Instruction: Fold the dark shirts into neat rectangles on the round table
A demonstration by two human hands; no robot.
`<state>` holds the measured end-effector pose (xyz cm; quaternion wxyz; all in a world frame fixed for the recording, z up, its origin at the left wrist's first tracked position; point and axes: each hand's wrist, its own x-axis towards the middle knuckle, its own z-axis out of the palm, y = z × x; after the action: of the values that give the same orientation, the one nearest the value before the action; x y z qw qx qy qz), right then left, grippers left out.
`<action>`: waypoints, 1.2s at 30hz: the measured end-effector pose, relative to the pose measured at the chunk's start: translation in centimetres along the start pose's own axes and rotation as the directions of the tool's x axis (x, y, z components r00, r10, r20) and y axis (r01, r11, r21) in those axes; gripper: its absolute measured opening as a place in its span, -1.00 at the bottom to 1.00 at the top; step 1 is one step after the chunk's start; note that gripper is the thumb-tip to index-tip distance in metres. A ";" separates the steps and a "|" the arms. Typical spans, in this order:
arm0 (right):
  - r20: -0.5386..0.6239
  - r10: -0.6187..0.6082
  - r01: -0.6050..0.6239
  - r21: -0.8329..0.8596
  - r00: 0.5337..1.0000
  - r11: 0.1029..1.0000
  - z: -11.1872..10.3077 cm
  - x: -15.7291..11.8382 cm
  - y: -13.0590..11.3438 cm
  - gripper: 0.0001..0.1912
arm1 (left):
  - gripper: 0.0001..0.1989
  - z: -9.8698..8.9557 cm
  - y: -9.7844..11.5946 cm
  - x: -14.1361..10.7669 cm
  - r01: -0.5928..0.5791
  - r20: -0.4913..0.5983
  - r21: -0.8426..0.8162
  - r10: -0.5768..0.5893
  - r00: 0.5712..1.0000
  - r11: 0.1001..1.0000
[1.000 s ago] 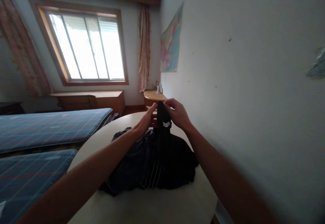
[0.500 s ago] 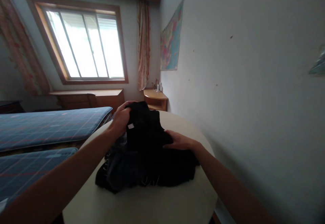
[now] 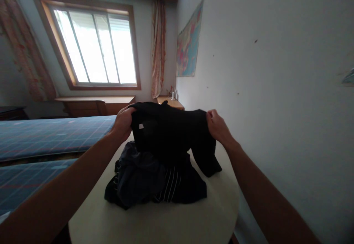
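Observation:
A black garment (image 3: 171,129) with a small white tag is stretched between both hands above a pale round table (image 3: 155,223). My left hand (image 3: 123,123) is closed on its upper left corner, and my right hand (image 3: 217,125) grips the upper right end. One dark part of the garment hangs below my right hand. Under it on the table lie a crumpled dark blue-grey cloth (image 3: 138,177) and dark clothing with white stripes (image 3: 173,185), partly covered by the raised garment.
Two blue plaid mattresses (image 3: 55,137) are at the left. A white wall (image 3: 276,107) runs along the right side. Behind the table stand a small wooden corner shelf (image 3: 173,103) and a wooden desk (image 3: 118,100) below the window.
Both hands have risen and moved apart, with the right hand shifting right and up. The black garment is now lifted and spread wide, showing more of the striped clothing beneath.

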<state>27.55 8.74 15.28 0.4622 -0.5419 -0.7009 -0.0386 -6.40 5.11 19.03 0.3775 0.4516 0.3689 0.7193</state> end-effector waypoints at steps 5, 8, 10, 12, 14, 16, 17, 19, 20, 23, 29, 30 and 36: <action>-0.184 -0.051 0.074 0.120 0.982 0.990 -1.0 1.2 -5.4 -0.76 | -0.51 2.0 -0.1 -1.7 0.033 0.267 0.056 -0.047 0.962 0.998; -0.084 -0.139 0.153 0.200 0.987 0.968 -0.2 0.5 -8.6 -0.77 | -0.29 3.7 -1.8 -3.7 -0.075 0.394 0.286 -0.046 0.918 0.955; 0.017 -0.216 0.202 0.285 0.976 0.937 0.7 -0.2 -10.0 -0.76 | -0.11 4.4 -3.4 -4.6 -0.269 0.478 0.410 0.047 0.877 0.871; 0.137 -0.282 0.216 0.368 0.950 0.904 1.7 -1.0 -10.4 -0.75 | -0.19 4.6 -5.1 -5.0 -0.409 0.554 0.496 0.084 0.828 0.766; 0.243 -0.288 0.162 0.433 0.926 0.887 2.8 -1.7 -9.5 -0.73 | -0.41 4.2 -6.4 -4.8 -0.439 0.563 0.563 0.063 0.824 0.700; 0.328 -0.228 0.051 0.470 0.917 0.881 3.8 -2.4 -7.5 -0.70 | -0.52 3.5 -7.3 -4.2 -0.426 0.530 0.589 0.070 0.845 0.687; 0.377 -0.194 -0.011 0.478 0.906 0.878 4.2 -2.8 -6.3 -0.69 | -0.53 3.2 -7.5 -3.9 -0.421 0.513 0.580 0.089 0.854 0.698; 0.507 -0.185 -0.074 0.447 0.842 0.892 4.9 -3.6 -3.7 -0.66 | -0.55 2.5 -7.5 -3.4 -0.393 0.470 0.549 0.116 0.875 0.738; 0.574 -0.217 -0.059 0.423 0.790 0.904 5.1 -4.0 -2.4 -0.67 | -0.57 2.3 -7.4 -3.3 -0.368 0.449 0.536 0.113 0.886 0.760; 0.629 -0.219 -0.016 0.346 0.746 0.938 5.3 -4.3 0.5 -0.71 | -0.61 1.9 -6.6 -3.1 -0.300 0.402 0.505 0.087 0.911 0.809; 0.201 0.152 -0.193 0.202 0.968 0.960 3.4 -1.8 2.3 -0.64 | -0.68 1.8 -5.7 -2.6 -0.347 0.317 0.534 0.198 0.927 0.771; 0.125 0.139 -0.158 0.154 0.982 0.975 3.2 -1.5 2.1 -0.65 | -0.69 1.8 -5.8 -2.5 -0.352 0.318 0.562 0.196 0.927 0.749; 0.356 -0.268 0.141 0.344 0.895 0.928 3.8 -3.4 -0.4 -0.68 | -0.72 1.7 -6.5 -2.4 -0.316 0.335 0.609 0.125 0.934 0.728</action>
<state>24.89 8.21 10.93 0.3827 -0.3817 -0.8307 0.1333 -2.72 6.23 13.07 0.1537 0.6895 0.4843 0.5161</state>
